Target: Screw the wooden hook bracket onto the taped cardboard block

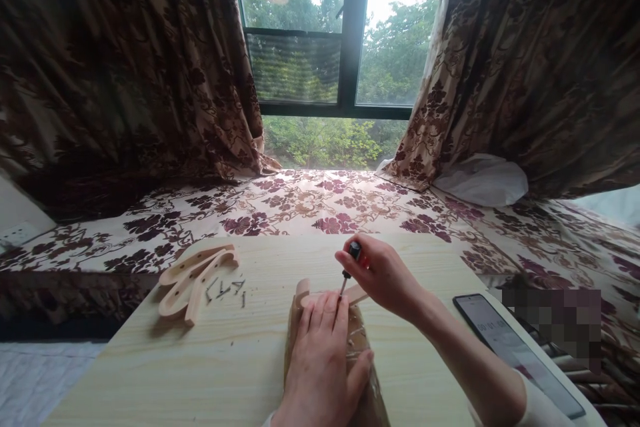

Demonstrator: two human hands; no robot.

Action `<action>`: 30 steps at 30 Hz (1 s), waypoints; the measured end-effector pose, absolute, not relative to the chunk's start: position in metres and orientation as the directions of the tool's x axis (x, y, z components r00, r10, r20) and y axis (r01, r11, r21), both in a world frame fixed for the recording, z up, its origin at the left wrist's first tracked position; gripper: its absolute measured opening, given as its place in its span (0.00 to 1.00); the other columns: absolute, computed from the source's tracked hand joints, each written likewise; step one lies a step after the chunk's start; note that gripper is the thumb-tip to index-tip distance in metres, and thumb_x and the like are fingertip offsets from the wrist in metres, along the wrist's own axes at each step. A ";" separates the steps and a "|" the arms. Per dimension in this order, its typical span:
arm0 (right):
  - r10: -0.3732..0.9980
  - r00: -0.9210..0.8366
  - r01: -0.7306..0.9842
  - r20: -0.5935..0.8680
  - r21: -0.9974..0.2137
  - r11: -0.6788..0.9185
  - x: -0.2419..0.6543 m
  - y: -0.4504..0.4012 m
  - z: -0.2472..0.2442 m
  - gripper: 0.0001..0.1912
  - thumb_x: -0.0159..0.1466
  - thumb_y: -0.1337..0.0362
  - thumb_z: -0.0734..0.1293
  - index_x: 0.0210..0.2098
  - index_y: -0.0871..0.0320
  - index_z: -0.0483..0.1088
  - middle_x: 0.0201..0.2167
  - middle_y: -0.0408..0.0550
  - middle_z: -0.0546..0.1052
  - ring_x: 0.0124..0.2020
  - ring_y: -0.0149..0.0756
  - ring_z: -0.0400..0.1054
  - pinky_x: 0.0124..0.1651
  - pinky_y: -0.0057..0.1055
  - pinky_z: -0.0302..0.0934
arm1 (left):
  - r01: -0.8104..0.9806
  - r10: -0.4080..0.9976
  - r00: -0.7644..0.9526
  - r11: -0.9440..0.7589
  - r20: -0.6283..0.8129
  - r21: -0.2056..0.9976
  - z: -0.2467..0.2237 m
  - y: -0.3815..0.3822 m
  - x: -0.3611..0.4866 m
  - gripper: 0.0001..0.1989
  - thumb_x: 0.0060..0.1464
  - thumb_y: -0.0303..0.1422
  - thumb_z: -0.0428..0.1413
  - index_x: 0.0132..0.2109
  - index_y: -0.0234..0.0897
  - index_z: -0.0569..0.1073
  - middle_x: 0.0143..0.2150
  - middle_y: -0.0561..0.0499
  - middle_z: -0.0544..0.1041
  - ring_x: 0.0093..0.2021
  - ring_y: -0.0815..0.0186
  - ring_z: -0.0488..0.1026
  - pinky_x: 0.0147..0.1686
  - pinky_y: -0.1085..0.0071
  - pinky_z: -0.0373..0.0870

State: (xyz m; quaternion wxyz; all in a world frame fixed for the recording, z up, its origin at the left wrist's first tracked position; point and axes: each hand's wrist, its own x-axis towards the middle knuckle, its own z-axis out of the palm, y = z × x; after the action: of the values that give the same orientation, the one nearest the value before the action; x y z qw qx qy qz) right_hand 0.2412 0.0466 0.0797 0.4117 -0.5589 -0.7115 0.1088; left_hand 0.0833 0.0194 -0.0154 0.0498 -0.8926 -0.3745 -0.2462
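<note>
My right hand (375, 273) is closed round the dark handle of a screwdriver (355, 251). The shaft slants down to a pale curved wooden piece (303, 290), and its tip meets the wood beside my left fingertips. My left hand (325, 347) lies with fingers stretched flat over that piece, pressing it against a brown, tape-wrapped block (373, 387) on the table. The hand hides much of the wood and the block. To the left, several more curved wooden pieces (195, 280) with holes lie stacked, and several loose screws (225, 290) are scattered near them.
The light wooden table (165, 373) stands before a ledge with a floral cover (330, 207). A phone (515, 353) with a running timer lies along the right edge. White plastic (483, 180) rests on the ledge by the right curtain (440, 107).
</note>
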 end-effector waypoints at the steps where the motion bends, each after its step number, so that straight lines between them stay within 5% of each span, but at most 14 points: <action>1: 0.885 -0.034 0.707 0.464 -0.615 0.349 0.242 0.046 0.080 0.09 0.64 0.60 0.62 0.29 0.56 0.62 0.23 0.41 0.69 0.24 0.30 0.61 0.30 0.28 0.55 | 0.693 0.646 0.599 -0.715 0.473 0.098 -0.015 0.019 0.083 0.34 0.51 0.41 0.56 0.62 0.29 0.59 0.61 0.37 0.64 0.61 0.50 0.59 0.58 0.50 0.59; 30: 0.877 -0.018 0.724 0.480 -0.599 0.343 0.247 0.037 0.082 0.10 0.64 0.59 0.62 0.29 0.56 0.63 0.23 0.41 0.68 0.24 0.30 0.60 0.30 0.28 0.53 | 0.695 0.668 0.594 -0.706 0.448 0.132 -0.011 0.017 0.084 0.33 0.52 0.39 0.55 0.62 0.29 0.59 0.62 0.37 0.64 0.63 0.51 0.59 0.60 0.50 0.59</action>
State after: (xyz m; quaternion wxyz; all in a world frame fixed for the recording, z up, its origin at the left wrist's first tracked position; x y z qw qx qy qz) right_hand 0.2468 0.0374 0.0815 0.4131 -0.5657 -0.7076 0.0926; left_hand 0.0838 0.0166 -0.0113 0.0281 -0.8923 -0.3821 -0.2389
